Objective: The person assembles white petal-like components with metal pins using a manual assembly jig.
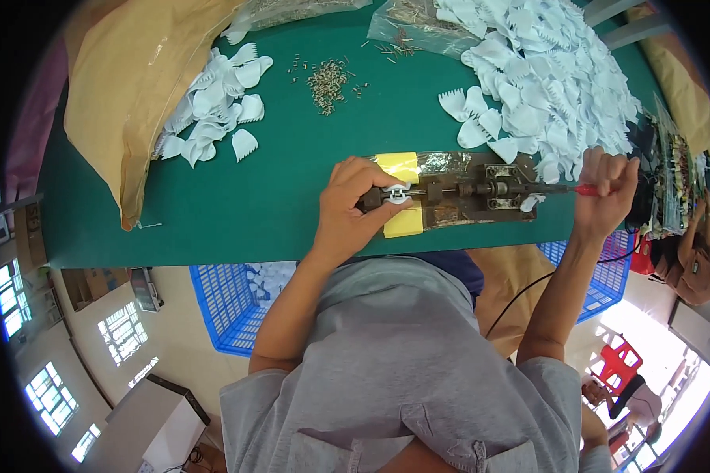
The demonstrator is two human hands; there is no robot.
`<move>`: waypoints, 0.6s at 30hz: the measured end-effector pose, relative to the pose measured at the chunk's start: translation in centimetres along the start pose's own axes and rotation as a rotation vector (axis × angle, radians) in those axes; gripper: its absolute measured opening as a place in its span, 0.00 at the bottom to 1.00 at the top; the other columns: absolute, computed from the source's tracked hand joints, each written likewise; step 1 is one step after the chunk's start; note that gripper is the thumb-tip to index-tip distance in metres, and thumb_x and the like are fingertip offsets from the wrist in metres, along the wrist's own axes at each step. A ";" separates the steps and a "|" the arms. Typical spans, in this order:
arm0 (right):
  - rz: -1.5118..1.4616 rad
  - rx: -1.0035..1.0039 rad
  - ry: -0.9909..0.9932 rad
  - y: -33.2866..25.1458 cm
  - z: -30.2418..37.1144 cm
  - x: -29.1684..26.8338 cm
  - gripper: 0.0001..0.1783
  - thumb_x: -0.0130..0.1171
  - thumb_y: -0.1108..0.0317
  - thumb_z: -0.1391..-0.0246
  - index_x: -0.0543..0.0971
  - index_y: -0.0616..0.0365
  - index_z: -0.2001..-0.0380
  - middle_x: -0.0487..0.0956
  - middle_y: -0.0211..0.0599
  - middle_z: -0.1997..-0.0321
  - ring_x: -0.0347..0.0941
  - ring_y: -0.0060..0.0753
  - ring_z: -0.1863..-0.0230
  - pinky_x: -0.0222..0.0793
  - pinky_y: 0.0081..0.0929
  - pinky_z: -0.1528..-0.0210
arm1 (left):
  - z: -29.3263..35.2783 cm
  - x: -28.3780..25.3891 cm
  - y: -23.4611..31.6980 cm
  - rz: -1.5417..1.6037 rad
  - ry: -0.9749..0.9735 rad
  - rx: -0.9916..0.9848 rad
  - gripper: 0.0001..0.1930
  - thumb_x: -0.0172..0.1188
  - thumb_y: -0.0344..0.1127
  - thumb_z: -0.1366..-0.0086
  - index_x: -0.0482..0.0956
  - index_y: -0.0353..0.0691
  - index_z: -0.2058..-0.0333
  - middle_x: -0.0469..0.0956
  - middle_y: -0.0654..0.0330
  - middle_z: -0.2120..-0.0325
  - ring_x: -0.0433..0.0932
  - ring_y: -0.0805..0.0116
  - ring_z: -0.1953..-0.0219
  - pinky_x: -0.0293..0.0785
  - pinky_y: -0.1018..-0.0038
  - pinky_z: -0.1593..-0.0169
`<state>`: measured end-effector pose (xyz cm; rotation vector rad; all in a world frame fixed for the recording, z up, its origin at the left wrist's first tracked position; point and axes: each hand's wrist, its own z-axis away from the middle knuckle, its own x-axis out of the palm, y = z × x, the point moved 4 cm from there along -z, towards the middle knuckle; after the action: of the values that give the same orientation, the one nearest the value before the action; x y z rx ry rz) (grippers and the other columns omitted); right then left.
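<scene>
In the head view a small metal hand press is fixed on a dark base in front of me. My left hand is closed on a white plastic claw hair clip at the left end of the press, thumb and fingers on its two sides. My right hand wraps round the red lever handle at the right end. Yellow tape crosses the base under the clip. One loose white piece lies on the base near the lever.
White toothed clip halves form a large heap at the right and a smaller pile by a brown paper sack. Small metal springs lie between them on the green table. Below the edge stands a blue basket.
</scene>
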<state>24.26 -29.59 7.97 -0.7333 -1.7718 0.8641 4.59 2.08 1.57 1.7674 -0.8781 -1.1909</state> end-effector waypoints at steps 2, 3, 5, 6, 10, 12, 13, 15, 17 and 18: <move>-0.090 0.060 -0.007 0.3 0.2 0.1 0.28 0.42 0.54 0.20 0.71 0.53 0.78 0.59 0.22 0.88 0.51 0.21 0.79 0.51 0.24 0.70 | 0.0 0.0 -0.2 0.039 0.024 0.047 0.12 0.79 0.24 0.48 0.86 0.38 0.65 0.82 0.61 0.65 0.78 0.64 0.57 0.72 0.70 0.51; -0.178 0.118 -0.018 0.5 0.3 0.1 0.27 0.42 0.54 0.20 0.71 0.51 0.78 0.57 0.20 0.90 0.49 0.19 0.81 0.51 0.24 0.71 | 0.0 0.0 -0.2 0.040 0.024 0.046 0.12 0.79 0.24 0.48 0.86 0.38 0.65 0.82 0.61 0.65 0.78 0.64 0.57 0.72 0.70 0.51; -0.209 0.134 0.011 0.4 0.6 -0.8 0.27 0.42 0.54 0.20 0.70 0.51 0.78 0.57 0.19 0.90 0.49 0.18 0.82 0.51 0.24 0.72 | -0.1 0.1 -0.1 0.057 0.043 0.064 0.12 0.79 0.24 0.49 0.86 0.37 0.66 0.82 0.61 0.66 0.77 0.64 0.58 0.72 0.70 0.52; -0.242 0.150 0.041 0.5 0.8 -1.1 0.27 0.42 0.54 0.20 0.70 0.50 0.78 0.58 0.19 0.90 0.49 0.18 0.83 0.52 0.24 0.73 | -0.1 0.1 -0.1 0.059 0.043 0.060 0.12 0.79 0.24 0.49 0.86 0.37 0.66 0.82 0.61 0.66 0.77 0.64 0.58 0.72 0.70 0.52; -0.287 0.178 0.064 0.3 0.9 -0.5 0.27 0.42 0.55 0.20 0.70 0.51 0.78 0.57 0.18 0.90 0.49 0.18 0.83 0.51 0.24 0.74 | -0.3 0.1 0.1 0.065 0.056 0.085 0.13 0.79 0.24 0.50 0.86 0.36 0.66 0.81 0.61 0.67 0.77 0.64 0.58 0.72 0.70 0.53; -0.240 0.188 -0.019 -0.3 0.9 1.1 0.27 0.41 0.58 0.21 0.72 0.53 0.78 0.59 0.19 0.89 0.52 0.16 0.82 0.52 0.23 0.74 | -0.4 0.2 0.1 0.062 0.057 0.092 0.13 0.79 0.24 0.50 0.86 0.36 0.66 0.81 0.61 0.67 0.77 0.64 0.58 0.72 0.70 0.53; 0.233 0.013 -0.026 -0.3 1.5 2.2 0.27 0.43 0.59 0.21 0.74 0.55 0.78 0.60 0.19 0.88 0.53 0.14 0.81 0.51 0.22 0.73 | -0.7 0.4 0.2 0.069 0.052 0.098 0.13 0.79 0.24 0.50 0.86 0.36 0.66 0.81 0.61 0.67 0.77 0.63 0.58 0.72 0.70 0.53; 1.135 -0.129 -0.003 0.3 3.3 10.1 0.25 0.51 0.61 0.24 0.78 0.60 0.77 0.64 0.21 0.84 0.55 0.10 0.79 0.47 0.20 0.74 | -0.4 0.0 0.2 0.065 0.037 0.103 0.13 0.80 0.24 0.50 0.86 0.37 0.66 0.81 0.61 0.67 0.77 0.63 0.58 0.72 0.70 0.53; 0.848 -0.006 0.036 1.2 2.7 8.8 0.23 0.55 0.60 0.26 0.78 0.63 0.76 0.65 0.22 0.83 0.54 0.12 0.80 0.44 0.19 0.76 | -0.3 -0.3 0.0 0.057 0.050 0.087 0.13 0.79 0.24 0.50 0.86 0.37 0.66 0.81 0.61 0.67 0.77 0.63 0.58 0.72 0.69 0.53; 0.809 0.047 0.046 1.1 3.1 8.3 0.26 0.51 0.60 0.24 0.75 0.62 0.79 0.64 0.22 0.83 0.53 0.13 0.81 0.42 0.20 0.76 | -0.4 -0.2 0.0 0.058 0.052 0.094 0.13 0.79 0.24 0.50 0.86 0.37 0.66 0.81 0.61 0.67 0.77 0.63 0.58 0.72 0.69 0.53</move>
<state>18.74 -23.02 10.54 -1.4654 -1.3893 1.3877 4.88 2.34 1.71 1.8269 -0.9615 -1.0771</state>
